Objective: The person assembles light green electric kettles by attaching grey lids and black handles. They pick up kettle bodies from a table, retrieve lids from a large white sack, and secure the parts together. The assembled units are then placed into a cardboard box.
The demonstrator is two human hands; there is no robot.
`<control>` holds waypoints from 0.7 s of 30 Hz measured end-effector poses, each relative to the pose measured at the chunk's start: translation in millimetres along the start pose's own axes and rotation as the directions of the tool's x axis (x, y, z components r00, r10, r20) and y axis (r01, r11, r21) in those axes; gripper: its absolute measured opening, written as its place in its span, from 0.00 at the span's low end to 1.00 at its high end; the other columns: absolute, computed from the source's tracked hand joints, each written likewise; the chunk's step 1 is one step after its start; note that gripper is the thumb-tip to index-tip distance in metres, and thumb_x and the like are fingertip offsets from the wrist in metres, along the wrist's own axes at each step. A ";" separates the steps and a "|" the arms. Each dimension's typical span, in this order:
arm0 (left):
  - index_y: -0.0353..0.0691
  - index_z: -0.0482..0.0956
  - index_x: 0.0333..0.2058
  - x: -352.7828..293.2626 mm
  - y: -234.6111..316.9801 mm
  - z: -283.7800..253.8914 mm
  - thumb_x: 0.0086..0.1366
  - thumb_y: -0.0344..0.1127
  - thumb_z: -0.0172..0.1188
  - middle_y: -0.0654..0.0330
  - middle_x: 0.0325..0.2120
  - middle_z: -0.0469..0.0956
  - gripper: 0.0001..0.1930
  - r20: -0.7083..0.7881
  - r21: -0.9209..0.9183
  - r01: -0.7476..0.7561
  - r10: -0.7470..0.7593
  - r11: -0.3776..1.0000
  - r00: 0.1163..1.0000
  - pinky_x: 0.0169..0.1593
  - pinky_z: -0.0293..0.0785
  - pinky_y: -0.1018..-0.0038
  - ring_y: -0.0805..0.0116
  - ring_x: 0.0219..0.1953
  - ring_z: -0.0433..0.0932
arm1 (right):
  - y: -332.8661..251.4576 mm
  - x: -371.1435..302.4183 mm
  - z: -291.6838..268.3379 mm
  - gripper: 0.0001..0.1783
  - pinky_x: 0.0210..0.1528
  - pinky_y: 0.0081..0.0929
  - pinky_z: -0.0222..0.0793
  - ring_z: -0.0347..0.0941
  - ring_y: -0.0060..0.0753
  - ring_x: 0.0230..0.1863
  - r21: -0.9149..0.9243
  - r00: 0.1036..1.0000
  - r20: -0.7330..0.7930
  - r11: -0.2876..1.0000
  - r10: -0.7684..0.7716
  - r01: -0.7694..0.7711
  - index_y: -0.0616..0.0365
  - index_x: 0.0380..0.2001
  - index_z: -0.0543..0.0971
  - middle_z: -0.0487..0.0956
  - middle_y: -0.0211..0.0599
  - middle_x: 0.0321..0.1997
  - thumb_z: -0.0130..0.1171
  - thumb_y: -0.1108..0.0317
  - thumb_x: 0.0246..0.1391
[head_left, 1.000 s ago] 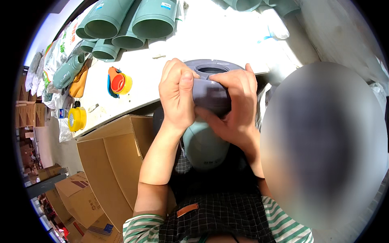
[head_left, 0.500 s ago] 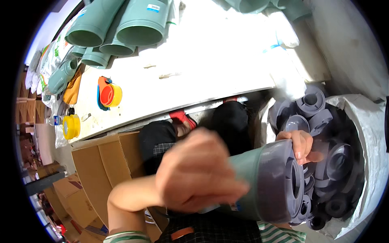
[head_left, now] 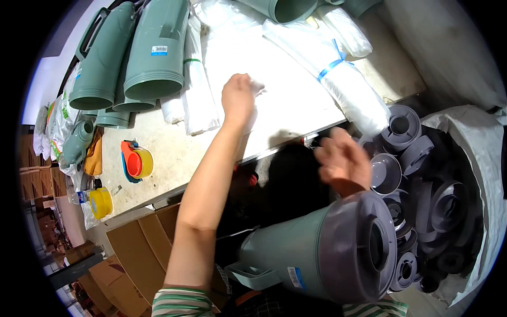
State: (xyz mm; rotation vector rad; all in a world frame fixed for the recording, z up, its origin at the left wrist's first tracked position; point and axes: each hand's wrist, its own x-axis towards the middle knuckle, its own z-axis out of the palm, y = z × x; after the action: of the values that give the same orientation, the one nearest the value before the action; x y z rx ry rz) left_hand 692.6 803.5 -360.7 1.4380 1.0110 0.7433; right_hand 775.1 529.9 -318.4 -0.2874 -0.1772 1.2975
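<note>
A green plastic jug casing (head_left: 288,251) with a handle and a barcode sticker lies on its side across my lap. A translucent grey ring-shaped end piece (head_left: 351,248) covers its right end. My left hand (head_left: 238,100) reaches far over the worktable, fingers closed on a bit of thin white plastic film (head_left: 256,87). Just above the grey end piece, my right hand (head_left: 343,162) is slightly blurred, its fingers loosely bent and apart, with nothing seen in them. Neither hand grips the casing.
More green casings (head_left: 153,53) stand at the back left of the worktable (head_left: 174,158). Rolled plastic bags (head_left: 354,98) lie at its right. Yellow tape rolls (head_left: 100,203) sit at the left. A white sack (head_left: 475,137) of grey parts stands right; cardboard boxes (head_left: 140,253) are lower left.
My left hand has moved from above the casing up and forward onto the worktable. My right hand has let go of the grey end piece and lifted away from it.
</note>
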 end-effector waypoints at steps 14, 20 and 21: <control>0.36 0.76 0.35 -161.6 91.5 -65.4 0.75 0.40 0.52 0.57 0.29 0.80 0.13 0.663 -0.458 0.199 0.184 0.866 0.725 0.38 0.77 0.75 0.71 0.34 0.80 | 31.0 -21.5 7.1 0.23 0.50 0.31 0.76 0.76 0.35 0.52 -0.733 0.847 -0.288 0.672 -0.446 0.105 0.57 0.61 0.69 0.76 0.40 0.53 0.58 0.71 0.65; 0.36 0.78 0.40 -185.1 140.1 -96.5 0.56 0.20 0.63 0.65 0.23 0.71 0.12 0.649 0.113 -0.281 0.143 0.953 0.747 0.32 0.72 0.73 0.69 0.26 0.72 | 0.9 -105.9 14.5 0.27 0.55 0.33 0.72 0.72 0.36 0.57 -0.606 0.666 -0.290 0.670 -0.687 0.428 0.59 0.63 0.68 0.74 0.42 0.56 0.61 0.71 0.62; 0.34 0.77 0.39 -189.3 157.0 -95.9 0.54 0.17 0.57 0.61 0.25 0.72 0.13 0.615 0.049 0.060 -0.077 0.997 0.785 0.34 0.72 0.74 0.68 0.28 0.73 | 3.7 -117.2 10.0 0.28 0.56 0.33 0.71 0.72 0.36 0.58 -0.648 0.632 -0.289 0.633 -0.719 0.424 0.59 0.63 0.68 0.74 0.42 0.57 0.61 0.71 0.62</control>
State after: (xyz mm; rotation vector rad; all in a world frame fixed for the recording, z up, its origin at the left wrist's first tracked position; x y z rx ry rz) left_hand 552.6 681.8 -172.8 1.5117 0.5503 0.1629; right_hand 737.9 418.9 -306.3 -0.9731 -0.1357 0.4190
